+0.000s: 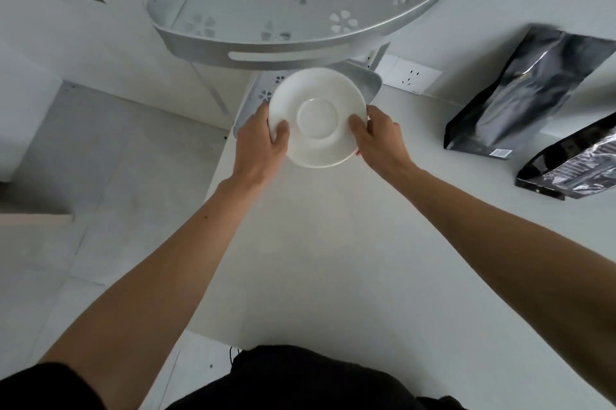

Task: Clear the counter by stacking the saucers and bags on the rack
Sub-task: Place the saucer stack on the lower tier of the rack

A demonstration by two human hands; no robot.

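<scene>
One saucer is gripped by left hand and right hand before the rack; possibly more underneath. Two bags lie right of it on the desk.

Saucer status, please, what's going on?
Both hands, left and right, gripping saucer before rack. Two bags remain on counter. Nothing blocking.
</scene>
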